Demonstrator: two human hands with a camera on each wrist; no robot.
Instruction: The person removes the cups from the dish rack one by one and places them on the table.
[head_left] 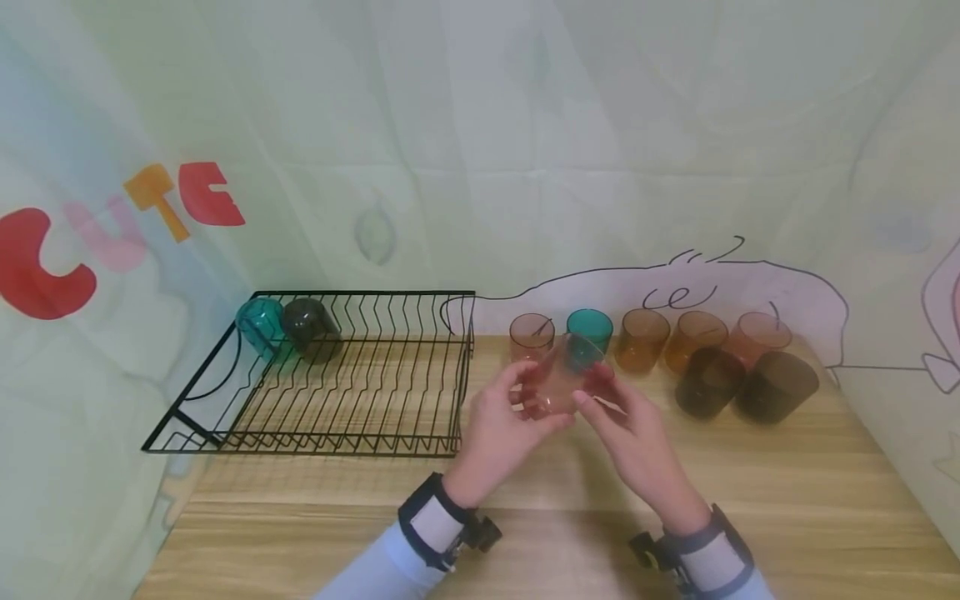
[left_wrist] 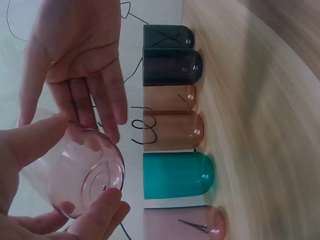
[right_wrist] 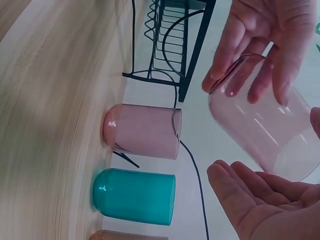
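Observation:
My left hand (head_left: 506,425) grips a clear pink cup (head_left: 561,379), which is tilted above the wooden table. Its fingers and thumb are around the base end in the left wrist view. Beside the cup's rim end is my right hand (right_wrist: 270,207), palm turned toward the cup and fingers fairly straight. The right thumb is at the cup's edge; whether it presses there I cannot tell. Behind the hands stand a second pink cup (right_wrist: 145,131) and a teal cup (left_wrist: 177,175).
A black wire dish rack (head_left: 345,444) stands on the left, holding a teal cup (head_left: 260,325) and a dark cup (head_left: 310,329). Rightward along the back are an amber cup (head_left: 642,342), more orange-toned cups and two dark cups, one a grey-brown cup (head_left: 777,387). A printed cloth hangs behind.

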